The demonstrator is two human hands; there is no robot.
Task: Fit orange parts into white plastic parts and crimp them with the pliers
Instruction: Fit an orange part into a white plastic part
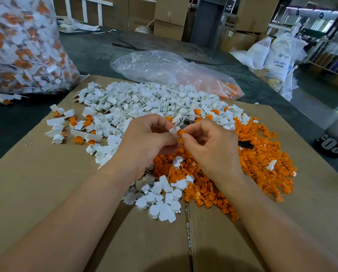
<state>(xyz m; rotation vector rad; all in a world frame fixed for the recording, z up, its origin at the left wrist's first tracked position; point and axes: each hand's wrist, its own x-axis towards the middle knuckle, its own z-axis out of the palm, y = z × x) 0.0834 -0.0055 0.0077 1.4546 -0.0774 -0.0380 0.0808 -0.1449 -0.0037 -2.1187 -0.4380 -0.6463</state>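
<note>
Where the flattened cardboard sheet (pixel 46 193) covers the dark grey table (pixel 97 50), two loose heaps meet: a heap of white plastic parts (pixel 144 101) toward the sheet's far and left edges, and a heap of orange parts (pixel 262 154) toward its right edge. A seam in the cardboard (pixel 188 232) runs from the heaps to the near edge. Above the junction of the heaps, the left hand (pixel 146 140) pinches a small white part (pixel 173 130) between thumb and fingers, which are closed narrowly on it; the right hand (pixel 209 142) pinches an orange part (pixel 180 132) at its fingertips, the two pieces touching (how far one sits in the other cannot be told). A black pliers handle (pixel 245 144) protrudes from behind the right hand on the orange heap; the rest of the tool is largely hidden. Fitted white-and-orange pieces (pixel 76 130) lie scattered near the sheet's left edge. At the table's far left stands a full clear bag of assembled pieces (pixel 23 46), blurred and cut off by the frame. A slack clear bag (pixel 164 69) with a few orange parts lies beyond the sheet's far edge. Behind stand cardboard boxes (pixel 170 16) and white resin sacks (pixel 278 54); their print is only partly legible.
</note>
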